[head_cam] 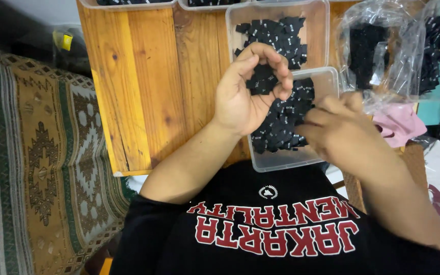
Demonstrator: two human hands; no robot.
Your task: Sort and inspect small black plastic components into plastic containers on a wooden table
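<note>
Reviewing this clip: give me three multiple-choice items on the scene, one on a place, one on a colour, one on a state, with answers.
1. Where does the near clear tray sit?
A. on the rug
B. at the wooden table's edge
C. inside the plastic bag

2. What colour are the small labels?
A. black
B. white
C. pink

3. What is the left hand doing?
A. lying flat
B. gripping the tray rim
C. cupping a bunch of labels

Answers: 1 B, wood shows beside it. 2 A, all look black. 3 C, its fingers curl round a clump.

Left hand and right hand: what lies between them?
In the head view, a clear plastic tray of small black labels lies between the left hand, cupping some labels, and the right hand.
</note>
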